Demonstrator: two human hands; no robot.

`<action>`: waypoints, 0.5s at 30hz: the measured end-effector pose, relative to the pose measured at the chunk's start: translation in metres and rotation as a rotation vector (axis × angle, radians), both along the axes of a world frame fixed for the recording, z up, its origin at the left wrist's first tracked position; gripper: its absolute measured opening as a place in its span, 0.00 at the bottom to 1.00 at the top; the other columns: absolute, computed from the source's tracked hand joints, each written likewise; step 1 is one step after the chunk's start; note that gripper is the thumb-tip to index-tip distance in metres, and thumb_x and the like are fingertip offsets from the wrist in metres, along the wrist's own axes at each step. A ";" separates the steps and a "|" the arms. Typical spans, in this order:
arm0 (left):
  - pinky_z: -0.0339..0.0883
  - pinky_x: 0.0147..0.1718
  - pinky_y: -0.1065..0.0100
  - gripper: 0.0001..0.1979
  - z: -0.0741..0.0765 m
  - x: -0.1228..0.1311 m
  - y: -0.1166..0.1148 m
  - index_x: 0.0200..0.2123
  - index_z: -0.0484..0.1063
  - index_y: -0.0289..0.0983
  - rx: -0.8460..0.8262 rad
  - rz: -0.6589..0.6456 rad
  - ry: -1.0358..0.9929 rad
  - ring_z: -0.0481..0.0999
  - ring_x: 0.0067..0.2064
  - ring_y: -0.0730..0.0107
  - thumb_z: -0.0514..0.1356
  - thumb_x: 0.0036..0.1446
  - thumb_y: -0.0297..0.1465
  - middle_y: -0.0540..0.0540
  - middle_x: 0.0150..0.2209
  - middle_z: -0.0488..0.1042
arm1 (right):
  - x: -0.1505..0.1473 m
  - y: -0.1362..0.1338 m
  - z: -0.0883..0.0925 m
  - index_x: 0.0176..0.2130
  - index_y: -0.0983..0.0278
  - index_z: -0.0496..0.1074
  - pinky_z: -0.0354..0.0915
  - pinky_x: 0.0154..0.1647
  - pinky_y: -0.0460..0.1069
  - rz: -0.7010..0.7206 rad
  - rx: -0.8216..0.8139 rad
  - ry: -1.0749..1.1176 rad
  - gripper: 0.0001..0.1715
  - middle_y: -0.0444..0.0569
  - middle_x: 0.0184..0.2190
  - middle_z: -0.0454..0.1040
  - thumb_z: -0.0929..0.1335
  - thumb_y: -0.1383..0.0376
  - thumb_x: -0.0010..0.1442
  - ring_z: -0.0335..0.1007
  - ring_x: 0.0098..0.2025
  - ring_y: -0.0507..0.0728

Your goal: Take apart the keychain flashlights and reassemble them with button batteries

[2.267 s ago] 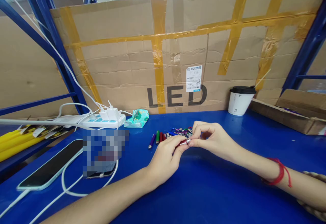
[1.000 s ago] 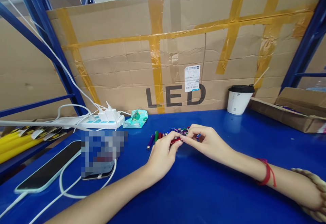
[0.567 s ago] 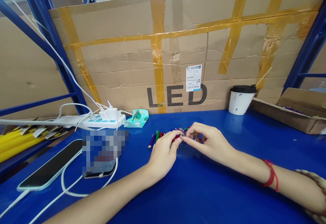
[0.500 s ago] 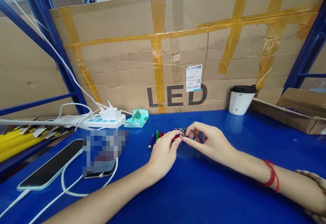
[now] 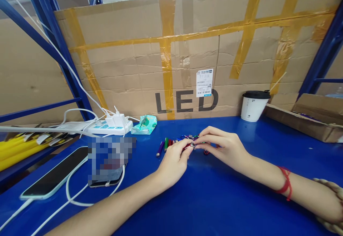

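Note:
My left hand (image 5: 173, 164) and my right hand (image 5: 223, 148) meet over the blue table (image 5: 214, 200). Both pinch a small red metal cylinder (image 5: 188, 146) with a silver tip between their fingertips. Just behind the hands lies a small heap of coloured clips (image 5: 187, 137). A purple cylinder (image 5: 160, 148) and a green cylinder (image 5: 166, 144) lie on the table to the left of the hands. A red string bracelet (image 5: 284, 184) is on my right wrist.
A white paper cup with a black lid (image 5: 253, 105) stands at the back right by an open cardboard box (image 5: 308, 119). A taped cardboard wall marked LED (image 5: 187, 64) closes the back. At the left are a power strip (image 5: 91, 127), a tissue pack (image 5: 144, 124), phones (image 5: 53, 175) and white cables.
The hands stay together at the same spot. The fingers have shifted slightly on the red cylinder, and the right hand has lowered a little toward the table.

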State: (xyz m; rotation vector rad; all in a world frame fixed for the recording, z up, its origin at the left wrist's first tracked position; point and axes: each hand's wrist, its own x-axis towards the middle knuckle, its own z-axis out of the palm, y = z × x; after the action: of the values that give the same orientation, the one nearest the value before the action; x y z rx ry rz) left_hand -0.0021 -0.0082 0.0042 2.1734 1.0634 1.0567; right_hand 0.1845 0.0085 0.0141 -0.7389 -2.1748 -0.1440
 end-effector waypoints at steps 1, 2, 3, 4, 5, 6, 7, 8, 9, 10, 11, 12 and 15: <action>0.58 0.30 0.72 0.11 0.000 0.000 0.000 0.39 0.69 0.37 0.000 -0.008 0.004 0.66 0.29 0.71 0.48 0.62 0.30 0.51 0.26 0.67 | 0.000 0.000 0.000 0.37 0.59 0.75 0.64 0.30 0.44 0.005 0.000 -0.006 0.13 0.47 0.35 0.72 0.62 0.60 0.65 0.69 0.32 0.52; 0.59 0.30 0.72 0.11 0.001 0.000 0.001 0.38 0.69 0.36 -0.001 -0.016 0.010 0.66 0.29 0.71 0.47 0.62 0.30 0.51 0.26 0.67 | 0.000 0.000 0.000 0.37 0.59 0.75 0.64 0.31 0.44 0.009 -0.003 -0.008 0.13 0.47 0.35 0.72 0.62 0.60 0.65 0.69 0.33 0.52; 0.59 0.31 0.72 0.11 0.001 0.000 0.001 0.38 0.69 0.36 0.000 -0.023 0.016 0.66 0.29 0.71 0.47 0.62 0.30 0.51 0.26 0.66 | 0.000 0.000 0.000 0.36 0.59 0.75 0.64 0.31 0.45 0.011 -0.011 -0.005 0.13 0.47 0.35 0.72 0.62 0.60 0.65 0.69 0.32 0.52; 0.59 0.31 0.72 0.11 0.001 0.000 0.001 0.38 0.68 0.36 0.004 -0.029 0.021 0.66 0.29 0.71 0.47 0.62 0.30 0.51 0.26 0.66 | 0.000 -0.001 0.001 0.35 0.60 0.75 0.64 0.31 0.45 0.014 -0.019 0.002 0.13 0.47 0.35 0.72 0.63 0.60 0.64 0.69 0.31 0.52; 0.59 0.31 0.72 0.11 0.001 0.001 0.001 0.38 0.68 0.36 0.010 -0.035 0.027 0.66 0.29 0.71 0.47 0.62 0.29 0.51 0.26 0.66 | 0.000 -0.001 0.001 0.35 0.60 0.75 0.64 0.30 0.45 0.019 -0.029 0.014 0.13 0.47 0.34 0.71 0.63 0.60 0.64 0.68 0.31 0.52; 0.59 0.31 0.72 0.11 0.001 0.001 0.002 0.38 0.68 0.36 0.018 -0.040 0.033 0.66 0.30 0.71 0.47 0.62 0.29 0.50 0.26 0.66 | -0.001 -0.001 0.002 0.34 0.60 0.75 0.64 0.30 0.45 0.025 -0.042 0.028 0.13 0.48 0.34 0.71 0.63 0.60 0.63 0.68 0.30 0.52; 0.59 0.32 0.72 0.11 0.000 0.001 0.002 0.38 0.68 0.36 0.028 -0.045 0.039 0.66 0.30 0.71 0.47 0.62 0.29 0.50 0.27 0.66 | -0.001 -0.002 0.003 0.33 0.61 0.75 0.64 0.29 0.46 0.028 -0.059 0.043 0.13 0.48 0.33 0.71 0.64 0.60 0.63 0.68 0.30 0.52; 0.59 0.32 0.72 0.11 0.000 0.001 0.002 0.38 0.68 0.36 0.038 -0.050 0.045 0.66 0.30 0.71 0.46 0.62 0.29 0.50 0.27 0.66 | -0.002 -0.002 0.004 0.32 0.61 0.75 0.64 0.28 0.46 0.030 -0.079 0.059 0.14 0.48 0.33 0.71 0.64 0.59 0.63 0.68 0.30 0.52; 0.59 0.32 0.72 0.11 -0.001 0.001 0.002 0.38 0.68 0.36 0.047 -0.053 0.052 0.66 0.30 0.71 0.46 0.62 0.30 0.50 0.26 0.66 | -0.002 -0.003 0.005 0.31 0.61 0.75 0.63 0.27 0.46 0.030 -0.101 0.073 0.14 0.48 0.32 0.71 0.64 0.58 0.62 0.68 0.30 0.53; 0.59 0.32 0.72 0.11 -0.002 0.000 0.002 0.38 0.68 0.36 0.056 -0.055 0.059 0.66 0.30 0.71 0.46 0.62 0.30 0.50 0.26 0.66 | -0.003 -0.003 0.006 0.30 0.61 0.75 0.63 0.27 0.46 0.028 -0.121 0.085 0.15 0.48 0.32 0.71 0.64 0.57 0.62 0.67 0.30 0.53; 0.60 0.32 0.72 0.11 -0.002 0.000 0.002 0.38 0.68 0.36 0.064 -0.057 0.064 0.66 0.30 0.71 0.46 0.62 0.30 0.50 0.26 0.66 | -0.003 -0.004 0.007 0.30 0.61 0.75 0.62 0.26 0.46 0.024 -0.139 0.095 0.15 0.48 0.31 0.71 0.65 0.56 0.61 0.67 0.29 0.53; 0.60 0.32 0.72 0.11 -0.003 0.000 0.002 0.38 0.68 0.36 0.071 -0.057 0.066 0.66 0.30 0.70 0.46 0.62 0.30 0.50 0.26 0.66 | -0.003 -0.004 0.007 0.29 0.61 0.75 0.62 0.25 0.46 0.022 -0.154 0.102 0.16 0.48 0.31 0.71 0.65 0.56 0.61 0.67 0.29 0.53; 0.61 0.33 0.71 0.11 -0.004 0.001 0.002 0.40 0.68 0.36 0.078 -0.060 0.059 0.68 0.31 0.70 0.47 0.62 0.29 0.49 0.28 0.68 | -0.005 -0.005 0.007 0.28 0.62 0.75 0.61 0.25 0.46 0.018 -0.177 0.122 0.16 0.48 0.30 0.71 0.66 0.56 0.60 0.67 0.28 0.52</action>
State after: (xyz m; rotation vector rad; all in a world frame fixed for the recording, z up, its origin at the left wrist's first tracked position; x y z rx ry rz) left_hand -0.0014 -0.0063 0.0007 2.2970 0.9915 1.0292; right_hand 0.1799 0.0039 0.0214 -0.8057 -2.0951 0.1012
